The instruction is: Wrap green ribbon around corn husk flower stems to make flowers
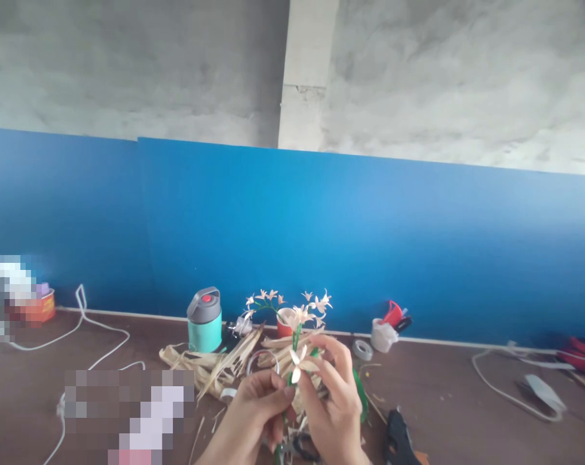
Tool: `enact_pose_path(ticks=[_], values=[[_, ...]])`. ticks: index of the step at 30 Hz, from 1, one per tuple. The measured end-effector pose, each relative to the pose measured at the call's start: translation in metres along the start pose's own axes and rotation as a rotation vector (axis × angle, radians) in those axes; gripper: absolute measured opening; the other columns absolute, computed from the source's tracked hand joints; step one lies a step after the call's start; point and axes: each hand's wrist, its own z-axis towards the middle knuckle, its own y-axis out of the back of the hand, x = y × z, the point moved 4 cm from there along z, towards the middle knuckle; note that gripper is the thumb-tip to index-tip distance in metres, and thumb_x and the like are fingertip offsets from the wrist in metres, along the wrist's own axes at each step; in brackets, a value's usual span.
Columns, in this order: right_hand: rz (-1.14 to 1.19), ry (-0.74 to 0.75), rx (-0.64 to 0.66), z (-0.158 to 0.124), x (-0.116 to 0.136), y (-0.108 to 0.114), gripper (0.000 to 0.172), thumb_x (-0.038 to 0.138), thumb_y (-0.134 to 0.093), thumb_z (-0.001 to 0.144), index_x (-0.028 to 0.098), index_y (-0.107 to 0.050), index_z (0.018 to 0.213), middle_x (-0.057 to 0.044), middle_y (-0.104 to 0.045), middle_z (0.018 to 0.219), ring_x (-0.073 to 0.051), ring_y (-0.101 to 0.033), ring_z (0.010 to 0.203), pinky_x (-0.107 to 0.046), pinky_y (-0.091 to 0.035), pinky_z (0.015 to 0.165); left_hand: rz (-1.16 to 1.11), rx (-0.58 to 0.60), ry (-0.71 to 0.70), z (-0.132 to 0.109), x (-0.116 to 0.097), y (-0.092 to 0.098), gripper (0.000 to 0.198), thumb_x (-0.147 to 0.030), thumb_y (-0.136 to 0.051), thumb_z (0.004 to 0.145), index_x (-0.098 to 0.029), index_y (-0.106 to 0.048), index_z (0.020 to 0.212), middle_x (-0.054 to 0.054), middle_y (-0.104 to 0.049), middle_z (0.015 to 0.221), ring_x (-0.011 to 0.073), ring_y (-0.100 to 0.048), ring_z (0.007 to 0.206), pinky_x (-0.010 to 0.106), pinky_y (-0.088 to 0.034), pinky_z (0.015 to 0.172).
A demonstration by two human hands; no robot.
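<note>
My left hand (pixel 261 407) pinches the green stem of an artificial flower spray, low in front of me. A cream five-petalled flower (pixel 298 367) sits on the stem just above those fingers. My right hand (pixel 335 394) is curled at the flower's right side, its thumb and fingers closed on a petal. Higher up are more small cream blossoms (pixel 302 314), and a green branch arches left with further blossoms (pixel 268 296). Dry pale husk strips (pixel 200 368) lie behind my hands. Scissors (pixel 306 445) lie below, partly hidden by my right hand.
A teal lidded jar (pixel 205 332), a red cup (pixel 283 330), a tape roll (pixel 363 350) and a white container (pixel 383 337) stand along the blue partition (pixel 321 226). A black glue gun (pixel 398 436) lies right. White cables (pixel 106 355) cross the brown table (pixel 447 400). Blurred patches hide areas at left.
</note>
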Motion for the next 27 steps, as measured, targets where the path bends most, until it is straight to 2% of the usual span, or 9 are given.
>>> enact_pose_path(ticks=[4, 7, 10, 15, 23, 25, 27], values=[[-0.050, 0.008, 0.021, 0.002, 0.001, 0.000, 0.017, 0.007, -0.052, 0.082, 0.022, -0.060, 0.083, -0.009, -0.051, 0.107, -0.025, -0.052, 0.097, -0.038, -0.047, 0.074, -0.004, -0.005, 0.037, 0.001, 0.001, 0.001, 0.036, -0.039, -0.080, 0.058, -0.015, -0.054, 0.059, 0.000, -0.062, 0.047, 0.0005, -0.032, 0.027, 0.015, -0.011, 0.029], [-0.039, -0.059, 0.122, 0.005, -0.002, 0.001, 0.017, 0.010, -0.052, 0.083, 0.023, -0.061, 0.088, -0.010, -0.049, 0.114, -0.027, -0.049, 0.103, -0.041, -0.046, 0.079, -0.004, 0.004, 0.036, 0.002, -0.001, 0.002, 0.035, -0.038, -0.079, 0.059, -0.014, -0.054, 0.057, 0.000, -0.062, 0.049, -0.0006, -0.030, 0.027, 0.016, -0.008, 0.031], [-0.032, -0.126, 0.216, 0.008, -0.006, 0.006, 0.023, 0.010, -0.050, 0.083, 0.025, -0.060, 0.098, -0.010, -0.047, 0.117, -0.028, -0.045, 0.110, -0.045, -0.044, 0.084, -0.008, 0.009, 0.035, 0.002, -0.005, 0.005, 0.034, -0.036, -0.081, 0.058, -0.013, -0.055, 0.057, 0.000, -0.062, 0.050, -0.0017, -0.028, 0.027, 0.017, -0.007, 0.032], [-0.125, -0.089, 0.365, 0.009, -0.005, 0.006, 0.028, 0.007, -0.052, 0.076, 0.025, -0.061, 0.095, -0.009, -0.044, 0.125, -0.031, -0.040, 0.115, -0.050, -0.040, 0.089, -0.026, 0.015, 0.053, 0.000, -0.010, 0.005, 0.037, -0.039, -0.082, 0.057, -0.014, -0.055, 0.058, -0.001, -0.063, 0.051, -0.0012, -0.031, 0.028, 0.016, -0.008, 0.032], [-0.268, -0.010, 0.321, 0.010, 0.001, 0.004, 0.019, 0.004, -0.054, 0.073, 0.022, -0.060, 0.071, -0.007, -0.051, 0.121, -0.031, -0.044, 0.109, -0.049, -0.040, 0.084, -0.037, 0.014, 0.031, 0.003, -0.009, 0.005, 0.040, -0.042, -0.083, 0.054, -0.014, -0.056, 0.059, -0.001, -0.063, 0.051, -0.0004, -0.034, 0.028, 0.015, -0.011, 0.031], [-0.267, -0.016, 0.339, 0.011, 0.003, 0.006, 0.019, 0.005, -0.054, 0.074, 0.022, -0.061, 0.072, -0.008, -0.052, 0.120, -0.031, -0.045, 0.108, -0.050, -0.039, 0.084, -0.031, 0.015, 0.015, 0.003, -0.009, 0.005, 0.039, -0.042, -0.083, 0.055, -0.014, -0.056, 0.058, -0.001, -0.062, 0.050, -0.0007, -0.033, 0.028, 0.015, -0.011, 0.031], [-0.210, -0.048, 0.366, 0.013, 0.005, 0.010, 0.020, 0.008, -0.055, 0.076, 0.024, -0.064, 0.084, -0.008, -0.053, 0.120, -0.032, -0.045, 0.109, -0.051, -0.039, 0.086, -0.019, 0.035, 0.008, 0.003, -0.009, 0.006, 0.037, -0.041, -0.082, 0.057, -0.014, -0.056, 0.058, -0.002, -0.061, 0.049, -0.0012, -0.030, 0.027, 0.015, -0.011, 0.031]])
